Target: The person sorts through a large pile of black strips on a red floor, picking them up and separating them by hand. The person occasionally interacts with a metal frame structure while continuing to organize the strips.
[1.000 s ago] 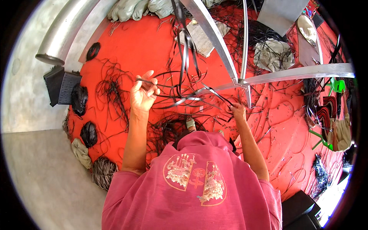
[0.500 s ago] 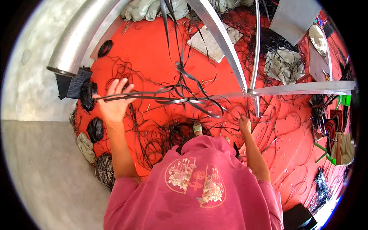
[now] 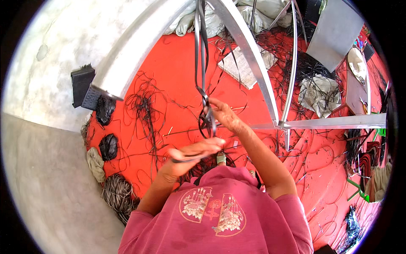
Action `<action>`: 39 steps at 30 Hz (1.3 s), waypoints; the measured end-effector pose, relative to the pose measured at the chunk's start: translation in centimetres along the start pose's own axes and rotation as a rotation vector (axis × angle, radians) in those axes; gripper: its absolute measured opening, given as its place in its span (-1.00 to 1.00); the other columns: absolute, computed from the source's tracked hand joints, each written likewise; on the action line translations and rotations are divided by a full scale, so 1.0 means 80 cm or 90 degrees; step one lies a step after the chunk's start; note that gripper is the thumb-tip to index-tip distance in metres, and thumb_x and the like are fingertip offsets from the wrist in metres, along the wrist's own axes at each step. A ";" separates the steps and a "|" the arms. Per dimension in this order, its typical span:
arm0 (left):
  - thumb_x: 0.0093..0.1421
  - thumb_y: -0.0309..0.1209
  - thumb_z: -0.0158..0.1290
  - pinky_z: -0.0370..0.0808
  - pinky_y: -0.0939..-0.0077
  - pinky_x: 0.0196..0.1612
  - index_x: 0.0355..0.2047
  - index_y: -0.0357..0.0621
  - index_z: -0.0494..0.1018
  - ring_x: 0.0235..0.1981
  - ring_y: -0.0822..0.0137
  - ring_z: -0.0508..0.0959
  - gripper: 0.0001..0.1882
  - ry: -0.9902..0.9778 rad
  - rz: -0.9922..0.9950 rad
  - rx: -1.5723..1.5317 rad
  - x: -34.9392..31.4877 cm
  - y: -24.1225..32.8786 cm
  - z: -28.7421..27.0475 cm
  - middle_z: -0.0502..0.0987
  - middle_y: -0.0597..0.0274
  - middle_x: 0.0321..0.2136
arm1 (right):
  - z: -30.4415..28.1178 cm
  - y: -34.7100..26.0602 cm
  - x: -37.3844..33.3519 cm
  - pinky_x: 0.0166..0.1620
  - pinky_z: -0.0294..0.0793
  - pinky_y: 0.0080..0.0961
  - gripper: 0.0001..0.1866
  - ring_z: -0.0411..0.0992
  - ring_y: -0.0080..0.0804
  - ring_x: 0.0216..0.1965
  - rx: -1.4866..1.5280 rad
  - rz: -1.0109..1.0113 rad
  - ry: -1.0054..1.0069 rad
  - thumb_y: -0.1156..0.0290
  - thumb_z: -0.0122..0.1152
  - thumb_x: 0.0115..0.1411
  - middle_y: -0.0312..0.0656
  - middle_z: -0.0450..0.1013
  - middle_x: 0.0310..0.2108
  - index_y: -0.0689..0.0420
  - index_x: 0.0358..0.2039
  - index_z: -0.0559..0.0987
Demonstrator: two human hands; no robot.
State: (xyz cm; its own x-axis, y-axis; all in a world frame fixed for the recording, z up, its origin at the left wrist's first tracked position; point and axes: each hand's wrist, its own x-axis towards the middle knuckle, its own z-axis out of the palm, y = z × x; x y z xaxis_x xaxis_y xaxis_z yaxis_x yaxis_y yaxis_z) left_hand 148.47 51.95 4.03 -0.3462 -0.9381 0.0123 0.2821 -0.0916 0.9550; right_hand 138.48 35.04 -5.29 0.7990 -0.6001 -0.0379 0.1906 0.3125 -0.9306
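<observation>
Flat black straps (image 3: 204, 63) hang from the metal frame and gather into a tangled loop in front of me. My right hand (image 3: 226, 116) pinches this bunch from its right side. Just below and to the left is my left hand (image 3: 192, 155), blurred by motion, with its fingers stretched toward the bunch. A strap crosses its palm and seems caught under the thumb. The curved metal frame bar (image 3: 247, 48) slants down on the far side of my hands, joining a crossbar (image 3: 334, 121) at the right.
A thick metal tube (image 3: 127, 57) reaches in from the upper left. Loose black strands (image 3: 146, 110) litter the red floor. Coiled bundles (image 3: 116, 190) lie along the grey wall (image 3: 46, 169). Farther off are a pale flat board (image 3: 241, 67), white sacks (image 3: 211, 23) and a crumpled sheet (image 3: 319, 95).
My left hand has swung from far left in to the middle. The right hand has risen from the lower right onto the straps. The straps, stretched sideways before, now hang down. The view has shifted slightly.
</observation>
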 end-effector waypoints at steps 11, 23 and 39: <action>0.12 -0.41 0.03 0.19 0.26 0.14 0.01 -0.24 0.30 0.13 0.17 0.25 -0.57 0.393 0.121 0.349 -0.041 0.076 -0.084 0.29 0.09 0.06 | -0.002 -0.010 -0.023 -0.43 0.24 -0.71 -0.65 0.23 -0.71 -0.50 0.068 0.074 -0.205 0.11 0.02 0.20 -0.47 0.32 -0.54 0.14 -0.22 0.51; 0.17 -0.45 -0.03 0.48 0.60 -0.39 -0.22 -0.31 0.39 -0.45 0.44 0.52 -0.79 0.371 0.118 0.386 0.095 0.022 -0.072 0.53 0.11 -0.43 | 0.029 -0.046 -0.069 -0.58 0.22 -0.63 -0.70 0.23 -0.68 -0.62 -0.164 -0.055 0.014 0.23 0.02 0.21 -0.45 0.27 -0.70 0.25 -0.42 0.47; 0.27 -0.04 -0.33 0.42 -0.03 -0.11 -0.02 -0.29 0.20 -0.18 0.04 0.43 -0.47 0.566 0.082 -0.011 0.074 0.035 -0.209 0.44 -0.09 -0.18 | -0.079 0.010 -0.271 -0.31 0.45 -0.40 -0.72 0.41 -0.19 -0.33 -0.771 -0.327 0.264 0.64 0.06 -0.05 -0.12 0.39 -0.22 0.13 -0.26 0.46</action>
State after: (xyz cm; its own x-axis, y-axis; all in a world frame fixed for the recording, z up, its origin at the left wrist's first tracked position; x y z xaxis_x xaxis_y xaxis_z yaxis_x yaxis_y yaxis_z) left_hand 162.14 40.55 1.84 0.5078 -0.8529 -0.1213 0.2865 0.0344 0.9575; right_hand 117.72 43.63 -7.51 0.5230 -0.6918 0.4978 -0.3716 -0.7107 -0.5973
